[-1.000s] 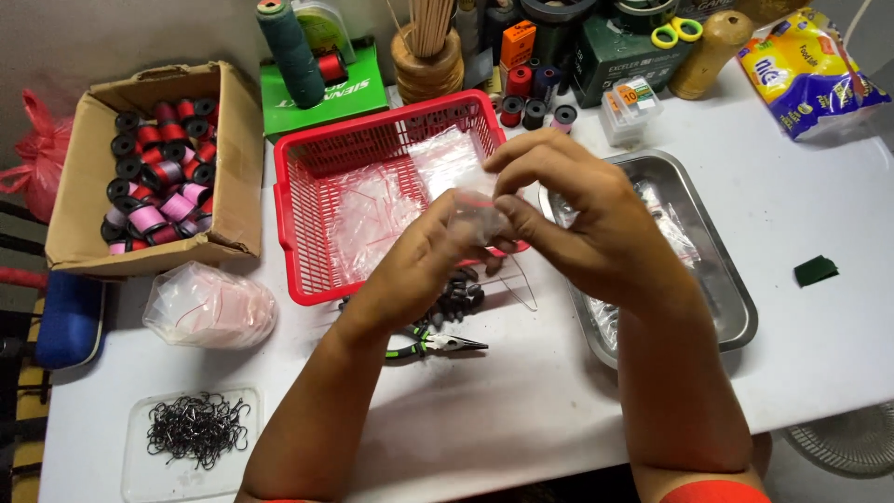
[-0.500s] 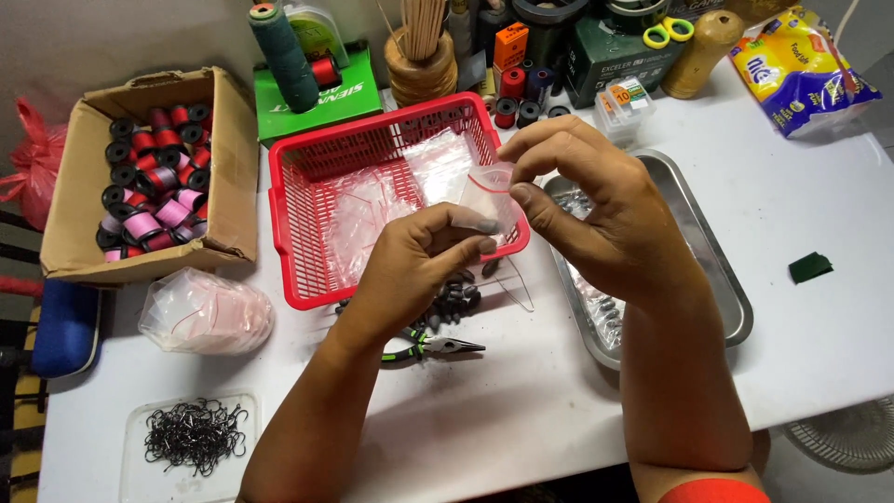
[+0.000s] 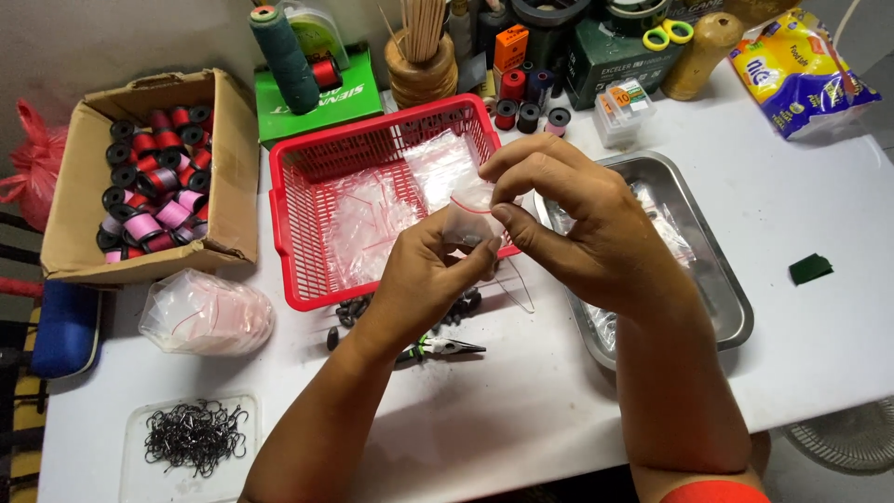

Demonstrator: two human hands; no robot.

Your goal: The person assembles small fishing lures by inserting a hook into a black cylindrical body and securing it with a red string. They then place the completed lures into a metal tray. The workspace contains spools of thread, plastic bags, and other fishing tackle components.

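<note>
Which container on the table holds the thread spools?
The cardboard box at far left, packed with pink, red and black spools. The red basket holds clear bags, and the steel tray sits at right.

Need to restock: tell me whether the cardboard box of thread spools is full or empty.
Partly full: the cardboard box holds thread spools across its far half; bare floor shows nearer.
</note>
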